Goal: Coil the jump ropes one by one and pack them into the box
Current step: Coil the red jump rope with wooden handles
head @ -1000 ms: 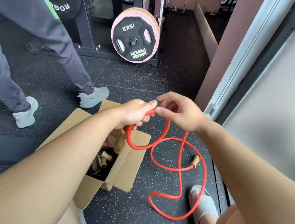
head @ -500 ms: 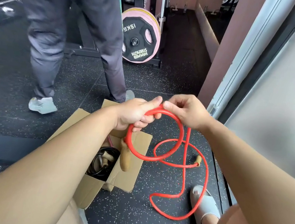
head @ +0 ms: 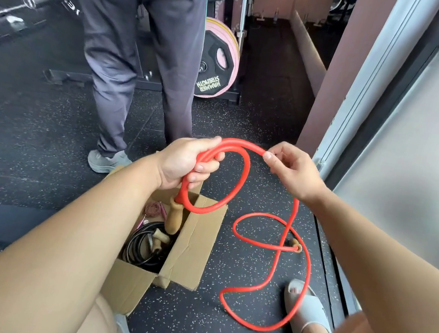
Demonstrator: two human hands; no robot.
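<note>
My left hand [head: 185, 161] grips a red jump rope [head: 240, 189] where one coil loop hangs from it; a wooden handle [head: 174, 217] dangles below the fist over the box. My right hand [head: 291, 170] pinches the same rope a little to the right, at the same height. The slack rope trails down in loose loops on the floor, with its other wooden handle [head: 295, 244] lying there. An open cardboard box [head: 189, 249] stands on the floor under my left forearm; a coiled black rope [head: 142, 246] and a thin pink rope [head: 153, 209] lie inside.
Another person's legs [head: 132, 55] stand just beyond the box, grey shoe [head: 107, 161] near its far corner. A rack with pink weight plates [head: 218, 61] is behind. My sandalled foot [head: 306, 305] rests on the speckled black floor by the rope. A glass door frame [head: 362, 101] runs along the right.
A full coil loop has formed in my left hand, and my right hand has slid right along the rope. The other person has stepped from the left to just behind the box.
</note>
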